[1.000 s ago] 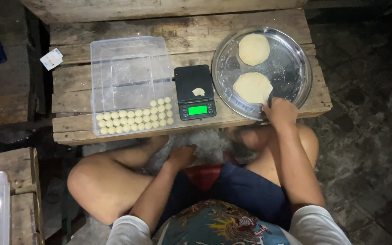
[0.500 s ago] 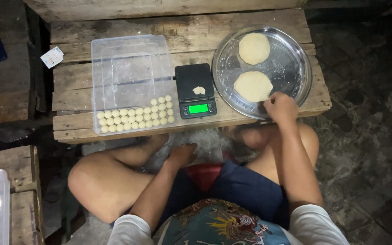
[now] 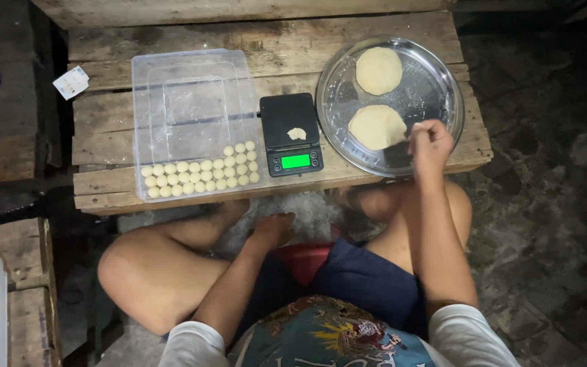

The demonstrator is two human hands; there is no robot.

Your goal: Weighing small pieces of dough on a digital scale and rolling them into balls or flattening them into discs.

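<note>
Near the bench's front edge, a clear tray [image 3: 195, 122] holds two full rows and part of a third of dough balls [image 3: 202, 175]; most of it is bare. A scrap [image 3: 297, 134] lies on the scale [image 3: 291, 134]. The left hand [image 3: 274, 228] rests below, its grip unclear. Two dough discs [image 3: 377, 126] remain on the metal plate [image 3: 436, 81]; the right hand [image 3: 431, 139] pinches the nearer disc's edge.

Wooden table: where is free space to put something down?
Bare planks run along the far edge, behind the clear box and the scale. The box's far half is bare. The metal tray is crowded: two dough discs and the right hand.
</note>
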